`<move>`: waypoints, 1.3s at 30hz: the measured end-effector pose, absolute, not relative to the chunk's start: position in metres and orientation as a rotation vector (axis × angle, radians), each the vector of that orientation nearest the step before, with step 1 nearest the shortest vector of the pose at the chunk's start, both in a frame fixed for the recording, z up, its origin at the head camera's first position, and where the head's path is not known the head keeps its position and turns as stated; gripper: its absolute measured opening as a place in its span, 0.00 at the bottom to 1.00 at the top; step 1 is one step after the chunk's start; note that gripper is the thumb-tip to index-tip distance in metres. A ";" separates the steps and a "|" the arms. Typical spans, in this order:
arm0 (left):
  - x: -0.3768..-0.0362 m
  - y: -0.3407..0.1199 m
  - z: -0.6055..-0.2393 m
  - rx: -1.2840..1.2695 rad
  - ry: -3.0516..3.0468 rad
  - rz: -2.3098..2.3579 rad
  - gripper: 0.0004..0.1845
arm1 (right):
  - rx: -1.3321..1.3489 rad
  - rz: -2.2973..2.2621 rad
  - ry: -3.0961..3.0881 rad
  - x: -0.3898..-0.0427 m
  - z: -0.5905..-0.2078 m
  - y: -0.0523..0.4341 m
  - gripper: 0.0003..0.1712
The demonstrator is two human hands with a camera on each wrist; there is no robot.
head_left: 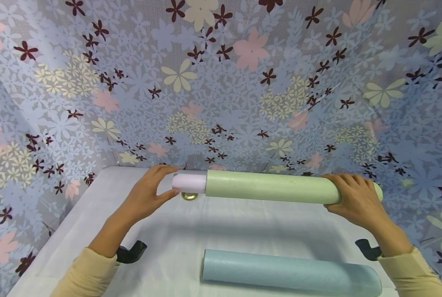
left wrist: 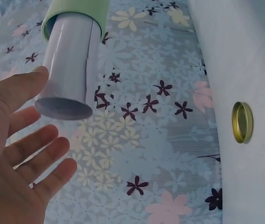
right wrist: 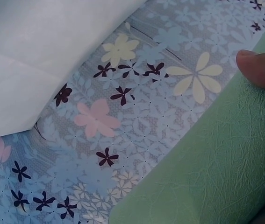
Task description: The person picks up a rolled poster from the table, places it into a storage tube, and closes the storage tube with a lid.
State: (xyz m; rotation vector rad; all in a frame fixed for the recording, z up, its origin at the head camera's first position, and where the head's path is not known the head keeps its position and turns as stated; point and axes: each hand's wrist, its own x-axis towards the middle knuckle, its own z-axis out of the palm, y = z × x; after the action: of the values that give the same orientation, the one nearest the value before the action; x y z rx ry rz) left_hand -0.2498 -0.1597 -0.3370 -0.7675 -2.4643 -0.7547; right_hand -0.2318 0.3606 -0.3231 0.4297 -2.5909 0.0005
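Observation:
A long pale green tube (head_left: 273,187) is held up across the far part of the table, nearly level. My right hand (head_left: 354,198) grips it near its right end; the thumb lies along its textured side in the right wrist view. From the tube's left end sticks out a white paper roll (head_left: 189,182), its round end facing the left hand. My left hand (head_left: 146,192) is at that end, with thumb and index finger spread to either side of it. In the left wrist view the thumb tip meets the edge of the roll, and the other fingers are loosely spread below.
A light blue tube (head_left: 288,272) lies on the white-covered table (head_left: 176,231), nearer to me. A gold round cap (head_left: 189,196) rests on the table under the white roll. Behind the far edge hangs a flowered curtain (head_left: 221,82). Black wrist-worn pieces (head_left: 132,252) show by both wrists.

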 end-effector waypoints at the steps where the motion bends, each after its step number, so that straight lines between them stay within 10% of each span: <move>1: -0.250 -0.161 -0.338 -0.769 -2.465 -0.783 0.30 | 0.431 0.004 -2.591 -0.232 -0.323 0.361 0.47; 39: -0.256 -0.174 -0.359 -0.933 -2.319 -1.247 0.27 | 0.472 -0.008 -2.573 -0.231 -0.325 0.361 0.48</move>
State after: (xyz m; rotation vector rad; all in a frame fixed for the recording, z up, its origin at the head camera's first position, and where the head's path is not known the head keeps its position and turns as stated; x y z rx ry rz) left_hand -0.2562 -0.1742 -0.3594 -0.9325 -2.3188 -1.2466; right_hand -0.2308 0.3613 -0.3253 0.4715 -2.5730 -0.0078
